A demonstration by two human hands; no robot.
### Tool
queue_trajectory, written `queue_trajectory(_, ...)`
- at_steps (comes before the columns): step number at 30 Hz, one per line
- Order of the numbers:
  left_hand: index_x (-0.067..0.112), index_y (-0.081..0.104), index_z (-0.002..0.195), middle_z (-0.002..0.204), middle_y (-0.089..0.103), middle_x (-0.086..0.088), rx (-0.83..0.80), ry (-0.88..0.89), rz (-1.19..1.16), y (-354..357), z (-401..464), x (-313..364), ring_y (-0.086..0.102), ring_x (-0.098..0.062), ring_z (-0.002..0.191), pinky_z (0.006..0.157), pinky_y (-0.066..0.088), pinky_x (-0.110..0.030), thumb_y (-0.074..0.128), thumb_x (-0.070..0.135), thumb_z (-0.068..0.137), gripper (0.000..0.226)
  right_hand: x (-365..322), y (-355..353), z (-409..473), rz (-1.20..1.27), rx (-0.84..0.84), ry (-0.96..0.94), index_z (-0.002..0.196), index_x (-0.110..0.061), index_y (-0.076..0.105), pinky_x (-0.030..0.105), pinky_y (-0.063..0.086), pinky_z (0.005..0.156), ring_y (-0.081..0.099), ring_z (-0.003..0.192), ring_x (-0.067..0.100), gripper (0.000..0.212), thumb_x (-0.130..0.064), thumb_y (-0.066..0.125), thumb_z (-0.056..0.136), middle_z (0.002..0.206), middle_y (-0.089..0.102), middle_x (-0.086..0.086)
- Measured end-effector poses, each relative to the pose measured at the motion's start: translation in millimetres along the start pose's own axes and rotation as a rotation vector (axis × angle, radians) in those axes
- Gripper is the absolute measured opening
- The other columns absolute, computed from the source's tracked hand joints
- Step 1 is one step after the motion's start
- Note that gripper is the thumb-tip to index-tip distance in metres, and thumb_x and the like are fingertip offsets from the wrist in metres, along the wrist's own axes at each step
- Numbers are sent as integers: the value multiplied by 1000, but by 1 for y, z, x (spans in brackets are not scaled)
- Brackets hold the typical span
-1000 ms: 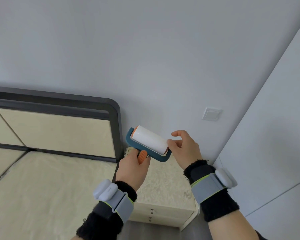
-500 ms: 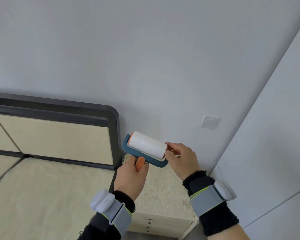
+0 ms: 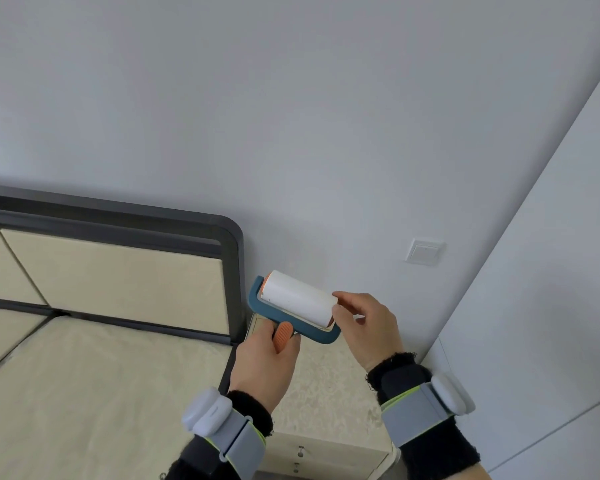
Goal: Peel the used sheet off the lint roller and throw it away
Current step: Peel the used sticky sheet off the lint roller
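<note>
Left hand [image 3: 262,362] is wrapped tight around the ribbed orange handle [image 3: 283,336] of the lint roller [image 3: 297,304], holding it up in the air at about 6 o'clock of the view, in front of the grey wall [image 3: 291,116]. Roller has a teal frame [image 3: 257,299] and a white paper roll [image 3: 300,301], tilted, high end toward 10 o'clock, low end toward 4 o'clock. A few tiny dark specks on the white sheet.

Right hand [image 3: 366,329] is at the 3 o'clock end of the roll, thumb and fingertips [image 3: 340,311] pinched against the edge of the roll there. Cannot tell if a sheet corner is lifted yet; sheet looks wrapped flat on the roll.

Both wrists wear black cuffs with grey straps and pale oval pods, left wristband [image 3: 222,427], right wristband [image 3: 426,407].

Behind at 9 o'clock: bed [image 3: 84,393] with cream mattress cover and headboard [image 3: 118,271], dark frame with cream panels. Below the hands at 6 o'clock, a cream nightstand [image 3: 326,410], small drawer knobs on its front. Wall switch [image 3: 425,251] at 2 o'clock of the roller. Pale cabinet panel [image 3: 551,306] fills the 3 o'clock side.
</note>
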State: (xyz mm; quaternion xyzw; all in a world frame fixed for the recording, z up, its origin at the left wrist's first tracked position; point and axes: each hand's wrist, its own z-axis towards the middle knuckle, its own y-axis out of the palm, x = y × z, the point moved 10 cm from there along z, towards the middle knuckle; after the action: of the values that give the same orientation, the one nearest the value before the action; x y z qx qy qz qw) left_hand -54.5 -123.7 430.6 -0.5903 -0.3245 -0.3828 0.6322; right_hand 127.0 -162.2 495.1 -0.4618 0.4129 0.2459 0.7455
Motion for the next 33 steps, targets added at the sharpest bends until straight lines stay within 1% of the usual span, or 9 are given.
queue_trajectory(5,29,46,69,65,56,9,-8,3,-4,1,0,1,52,-6,57,48,35,-17,59,36,83,20,-1,-6,0,36,67,14,95,-22,57,7,38,63,55,74,-8,15,-17,58,81,79,60,-18)
queue_trajectory(8,29,46,69,64,56,9,-11,1,1,1,0,1,53,-6,57,48,35,-17,58,37,83,20,-5,-13,1,23,106,-15,84,-22,57,10,40,63,57,73,-1,5,-18,59,82,77,62,-15)
queue_trajectory(11,29,46,69,64,56,9,-17,-1,0,3,0,1,53,-6,57,48,37,-17,58,37,83,20,-5,-14,2,-3,98,-21,80,-21,62,7,38,63,57,73,6,8,-18,57,84,78,64,-9)
queue_trajectory(13,29,47,69,64,57,8,-16,-7,-5,3,0,-1,53,-7,57,48,38,-18,58,37,83,20,-3,-14,1,7,99,2,80,-22,65,4,37,61,57,74,1,10,-19,56,85,80,65,-8)
queue_trajectory(20,30,45,69,64,56,8,4,-14,-8,1,1,-2,53,-6,56,49,38,-18,58,36,83,21,-1,-3,-2,18,24,10,97,-19,68,7,38,66,55,80,-3,21,-14,57,79,90,63,-8)
queue_trajectory(25,28,47,70,64,56,8,14,-12,-13,-1,2,-2,52,-7,55,48,38,-19,59,35,83,19,-3,0,-3,-55,6,-17,105,-20,64,3,36,65,56,86,6,28,-17,60,77,98,64,-7)
queue_trajectory(29,25,48,72,65,57,5,25,-17,-5,-4,2,-4,52,-9,57,49,39,-21,59,35,83,18,-12,0,-6,-46,-5,-83,116,-24,57,3,40,69,58,88,6,42,-14,63,76,103,63,-9)
queue_trajectory(31,23,49,73,64,56,5,37,-16,1,-6,3,-4,51,-8,55,48,37,-21,58,34,83,18,-19,3,-7,-88,-17,-140,115,-23,59,-2,40,71,59,89,6,42,-12,64,75,105,64,-7)
queue_trajectory(33,24,48,72,63,55,6,43,-11,7,-7,2,-4,50,-7,54,47,35,-20,58,34,83,18,-23,4,-8,-143,-22,-179,114,-20,61,1,40,74,59,90,7,41,-11,64,74,106,66,-3)
